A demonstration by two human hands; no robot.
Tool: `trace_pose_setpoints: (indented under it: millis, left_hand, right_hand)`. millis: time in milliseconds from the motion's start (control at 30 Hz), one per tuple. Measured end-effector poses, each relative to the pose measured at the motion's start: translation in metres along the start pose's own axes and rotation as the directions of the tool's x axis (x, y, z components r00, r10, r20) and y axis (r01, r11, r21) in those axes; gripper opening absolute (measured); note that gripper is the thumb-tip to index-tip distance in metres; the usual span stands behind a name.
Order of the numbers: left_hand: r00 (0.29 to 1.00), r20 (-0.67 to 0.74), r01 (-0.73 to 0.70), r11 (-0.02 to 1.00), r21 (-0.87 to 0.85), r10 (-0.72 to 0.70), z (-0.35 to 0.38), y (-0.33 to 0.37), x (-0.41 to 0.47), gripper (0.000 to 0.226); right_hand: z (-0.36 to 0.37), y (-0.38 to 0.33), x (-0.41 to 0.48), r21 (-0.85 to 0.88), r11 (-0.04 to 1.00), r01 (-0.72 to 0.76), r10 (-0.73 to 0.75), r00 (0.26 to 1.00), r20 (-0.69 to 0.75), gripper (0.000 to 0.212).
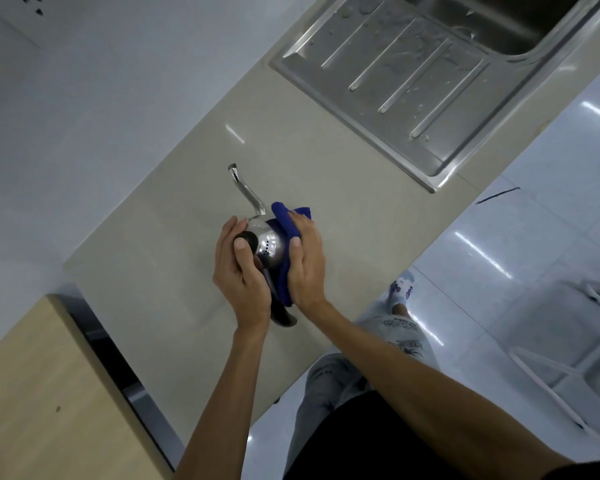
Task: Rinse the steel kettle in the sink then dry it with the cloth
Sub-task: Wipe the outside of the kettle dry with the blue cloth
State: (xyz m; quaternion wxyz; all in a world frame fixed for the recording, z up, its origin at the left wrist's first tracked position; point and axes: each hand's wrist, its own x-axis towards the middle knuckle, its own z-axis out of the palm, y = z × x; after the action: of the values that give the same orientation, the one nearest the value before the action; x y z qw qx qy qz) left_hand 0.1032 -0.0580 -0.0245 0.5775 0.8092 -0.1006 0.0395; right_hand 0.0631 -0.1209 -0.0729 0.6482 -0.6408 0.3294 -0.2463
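Observation:
The steel kettle is held over the beige counter, its thin spout pointing up and away from me. My left hand grips its left side, thumb over the black lid knob. My right hand presses a blue cloth against the kettle's right side. The cloth wraps down behind the body. The kettle's black handle sticks out below my hands. Most of the kettle's body is hidden by my hands and the cloth.
A steel sink with a wet ribbed draining board lies at the upper right. A wooden surface sits at the lower left. White tiled floor and a white frame are to the right.

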Motion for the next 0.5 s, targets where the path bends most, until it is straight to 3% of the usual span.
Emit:
trace_pose_setpoints:
  millis: [100,200,267,400,500]
  left_hand:
    - [1.0,0.025,0.001,1.0,-0.006,-0.001,-0.001,-0.001,-0.001,0.03]
    - [0.999,0.041,0.015,1.0,0.011,-0.016,-0.001,0.001,0.001,0.034]
    - [0.999,0.048,0.022,1.0,0.014,-0.023,-0.002,0.001,0.001,0.036]
    - [0.998,0.056,-0.017,0.998,0.053,0.014,-0.002,0.001,0.001,0.033]
    - [0.998,0.058,-0.023,0.997,0.073,0.019,-0.002,0.001,0.0,0.034]
  right_hand:
    - [-0.016,0.012,0.036,0.012,0.955,-0.295,0.293,0.953,0.077,0.033]
    - [-0.021,0.012,0.069,-0.077,0.92,-0.384,0.39,0.883,0.261,0.033]
    - [-0.018,-0.001,0.076,-0.08,0.938,-0.338,0.345,0.878,0.334,0.032]
    - [-0.008,-0.031,0.071,-0.098,0.995,0.007,0.036,0.902,0.429,0.027]
    - [-0.001,-0.031,0.089,-0.167,0.984,-0.067,0.139,0.871,0.472,0.027]
